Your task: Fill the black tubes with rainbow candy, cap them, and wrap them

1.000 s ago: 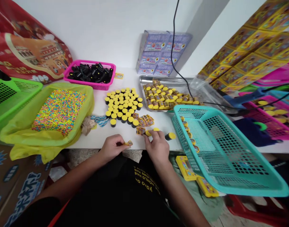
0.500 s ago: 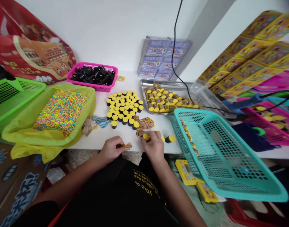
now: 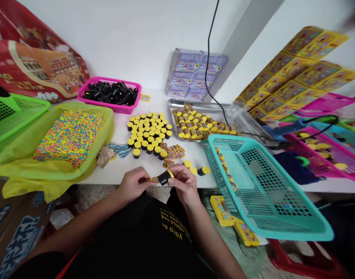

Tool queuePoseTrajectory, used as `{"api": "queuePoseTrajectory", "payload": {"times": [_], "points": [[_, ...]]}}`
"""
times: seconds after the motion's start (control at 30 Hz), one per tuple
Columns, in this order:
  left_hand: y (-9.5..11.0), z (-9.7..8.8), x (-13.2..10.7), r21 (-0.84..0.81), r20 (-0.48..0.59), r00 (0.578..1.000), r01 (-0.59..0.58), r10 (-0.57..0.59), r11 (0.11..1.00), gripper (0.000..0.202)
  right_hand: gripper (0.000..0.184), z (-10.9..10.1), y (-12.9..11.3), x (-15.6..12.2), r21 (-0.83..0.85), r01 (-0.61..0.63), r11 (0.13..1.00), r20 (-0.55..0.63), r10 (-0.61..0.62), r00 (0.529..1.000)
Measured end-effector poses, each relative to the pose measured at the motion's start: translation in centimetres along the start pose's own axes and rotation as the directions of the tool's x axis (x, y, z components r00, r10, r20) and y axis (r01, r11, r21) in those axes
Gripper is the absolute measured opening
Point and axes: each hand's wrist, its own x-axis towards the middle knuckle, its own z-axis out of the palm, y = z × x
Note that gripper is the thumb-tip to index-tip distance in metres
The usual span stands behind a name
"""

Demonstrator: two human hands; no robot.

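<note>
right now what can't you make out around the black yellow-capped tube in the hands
Head view only:
- black yellow-capped tube: part hidden by the right hand
- small printed packet: part hidden by the left hand, print too small to read
- yellow printed box: part hidden by the turquoise mesh basket

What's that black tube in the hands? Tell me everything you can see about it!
The short black tube looks like smooth plastic and has a yellow end. It lies sideways, held in the air by the right hand. A small colourful paper strip, pinched by the left hand, seems to touch its black end.
</note>
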Motion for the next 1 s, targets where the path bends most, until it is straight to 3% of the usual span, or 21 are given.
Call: {"api": "queuePoseTrajectory", "payload": {"times": [0.13, 0.33, 0.5, 0.73, 0.9, 1.0], "points": [[0.3, -0.1, 0.1, -0.090, 0.048, 0.999, 0.028, -0.024, 0.996, 0.022, 0.030, 0.1, 0.4, -0.1, -0.015, -0.031, 0.999, 0.010, 0.032, 0.999], [0.3, -0.2, 0.0, -0.197, 0.076, 0.980, 0.194, -0.182, 0.961, 0.025, 0.029, 0.6, -0.5, -0.3, -0.056, -0.043, 0.998, -0.019, 0.042, 0.999], [0.1, 0.0, -0.1, -0.365, 0.205, 0.925, 0.375, -0.319, 0.852, 0.032, 0.030, 0.7, -0.7, -0.2, -0.084, -0.100, 0.991, 0.034, 0.103, 0.994], [0.3, 0.0, 0.3, -0.464, 0.283, 0.888, 0.458, -0.363, 0.758, 0.035, 0.031, 0.5, 0.2, 0.0, -0.089, -0.185, 0.979, 0.026, 0.188, 0.982], [-0.4, 0.0, 0.6, -0.498, 0.417, 0.807, 0.587, -0.417, 0.638, 0.041, 0.033, 1.1, 0.2, 0.0, -0.162, -0.124, 0.979, 0.019, 0.129, 0.991], [-1.0, 0.2, 0.5, -0.546, 0.445, 0.780, 0.626, -0.440, 0.557, 0.042, 0.030, 1.4, 0.0, -0.1, -0.237, -0.073, 0.969, 0.044, 0.086, 0.995]]}}
